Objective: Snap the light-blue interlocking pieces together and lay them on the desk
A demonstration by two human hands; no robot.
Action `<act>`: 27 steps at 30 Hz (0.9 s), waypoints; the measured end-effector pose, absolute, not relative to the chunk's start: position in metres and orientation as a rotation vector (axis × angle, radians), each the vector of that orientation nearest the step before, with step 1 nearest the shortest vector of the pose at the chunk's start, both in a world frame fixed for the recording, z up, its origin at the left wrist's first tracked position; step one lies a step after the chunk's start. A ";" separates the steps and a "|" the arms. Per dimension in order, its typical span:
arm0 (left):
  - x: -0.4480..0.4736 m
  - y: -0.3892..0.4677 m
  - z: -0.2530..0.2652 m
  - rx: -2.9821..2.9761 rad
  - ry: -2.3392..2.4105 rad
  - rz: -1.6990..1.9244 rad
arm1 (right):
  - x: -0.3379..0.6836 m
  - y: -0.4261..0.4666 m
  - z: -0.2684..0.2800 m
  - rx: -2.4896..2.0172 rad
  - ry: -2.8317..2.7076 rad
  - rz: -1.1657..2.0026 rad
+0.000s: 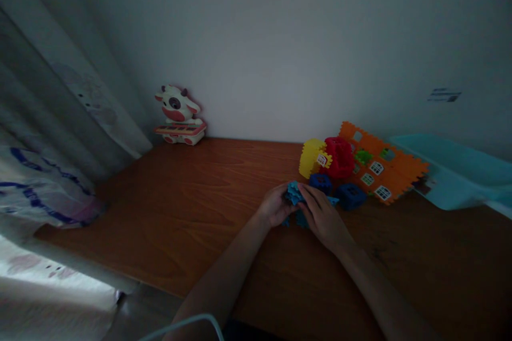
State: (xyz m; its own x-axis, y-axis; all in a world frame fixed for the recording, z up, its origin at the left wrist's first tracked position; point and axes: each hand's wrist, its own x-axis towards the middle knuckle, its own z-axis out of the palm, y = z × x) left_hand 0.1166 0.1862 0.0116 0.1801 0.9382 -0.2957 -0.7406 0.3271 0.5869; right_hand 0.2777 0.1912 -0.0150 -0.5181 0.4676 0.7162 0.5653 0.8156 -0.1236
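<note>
Light-blue interlocking toy panels (295,193) with toothed edges are held between my two hands, above the wooden table. My left hand (275,206) grips them from the left side, fingers curled round. From the right, my right hand (320,213) presses its fingers on the same panels; its palm side is hidden. More light-blue pieces (302,219) show under and beside the hands. Just behind are a dark-blue block (320,183) and a second dark-blue block (351,196), both apart from my hands.
An orange panel assembly (372,165), a red block (339,157) and a yellow panel piece (313,159) stand at the back right. Beside them is a light-blue bin (452,170). A cow toy keyboard (179,115) sits back left on the wooden table (192,208). A plastic bag (44,186) lies far left.
</note>
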 end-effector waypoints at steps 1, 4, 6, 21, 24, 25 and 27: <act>0.117 0.186 0.012 0.343 0.683 1.217 | 0.278 0.191 -0.014 -0.744 -2.209 -0.153; 0.120 0.182 0.018 0.317 0.647 1.186 | 0.279 0.189 -0.012 -0.689 -2.211 -0.139; 0.121 0.179 0.022 0.285 0.589 1.161 | 0.279 0.187 -0.010 -0.640 -2.195 -0.157; 0.106 0.189 0.023 0.350 0.723 1.518 | 0.277 0.184 -0.009 -0.758 -2.174 -0.182; 0.083 0.201 0.019 0.519 1.087 1.651 | 0.278 0.184 -0.010 -0.760 -2.154 -0.152; 0.074 0.205 0.016 0.556 1.177 1.678 | 0.278 0.184 -0.010 -0.759 -2.152 -0.145; 0.056 0.212 0.010 0.606 1.309 1.716 | 0.279 0.183 -0.010 -0.756 -2.155 -0.129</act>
